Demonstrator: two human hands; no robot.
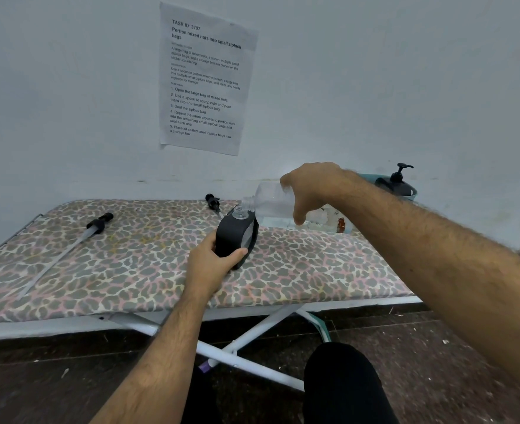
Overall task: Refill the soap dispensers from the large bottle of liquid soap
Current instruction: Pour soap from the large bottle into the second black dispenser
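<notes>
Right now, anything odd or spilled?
No spill visible. One oddity: the sheet on the wall describes portioning nuts, while the right hand tips a clear bottle over the dispenser.

You see a printed task sheet taped to the pale wall, above an ironing board with a leopard-print cover, its white crossed legs standing on a dark speckled floor

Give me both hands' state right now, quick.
Left hand: holding the black dispenser on the board.
Right hand: holding the clear bottle, tipped toward the dispenser's open neck.
</notes>
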